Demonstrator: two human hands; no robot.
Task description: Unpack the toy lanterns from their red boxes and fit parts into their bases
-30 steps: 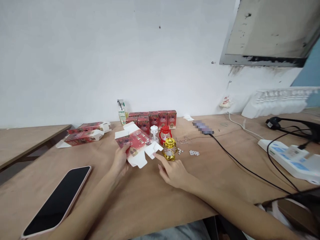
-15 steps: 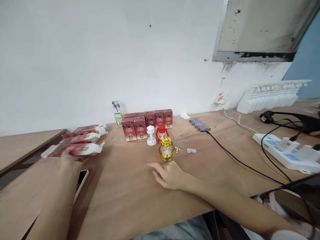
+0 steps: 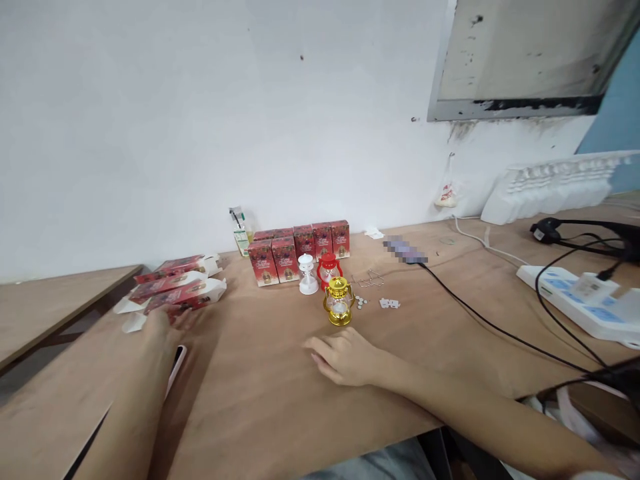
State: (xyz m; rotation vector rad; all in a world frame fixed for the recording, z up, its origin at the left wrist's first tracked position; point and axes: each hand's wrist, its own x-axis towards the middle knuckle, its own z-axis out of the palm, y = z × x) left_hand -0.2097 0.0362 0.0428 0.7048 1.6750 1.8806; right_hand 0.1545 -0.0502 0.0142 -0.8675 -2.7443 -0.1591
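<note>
My left hand [image 3: 163, 328] is at the near one of several flattened red cardboard boxes [image 3: 185, 294] with white flaps, its fingers closed at the near edge and partly hidden. Resting on the tabletop, my right hand [image 3: 347, 357] is empty, with its fingers loosely bent and apart. Just beyond it stands a small gold lantern [image 3: 339, 305]. A red lantern [image 3: 329, 268] and a white lantern [image 3: 308, 277] are behind that one, upright. Small round pieces [image 3: 361, 302], white plastic bits [image 3: 389, 303] and thin wire pieces [image 3: 369, 278] lie to their right.
Upright red boxes [image 3: 285, 259] stand in rows near the wall, beside a clear bottle-like pack [image 3: 241, 233]. A phone [image 3: 175, 367] lies by my left forearm. At right are a cabled, blurred-out device [image 3: 406, 251], a power strip [image 3: 575, 303] and a black headset [image 3: 590, 233].
My left hand has moved the near flattened box a little to the right and turned it. The right hand's fingers have curled in slightly. The whole view has shifted a little.
</note>
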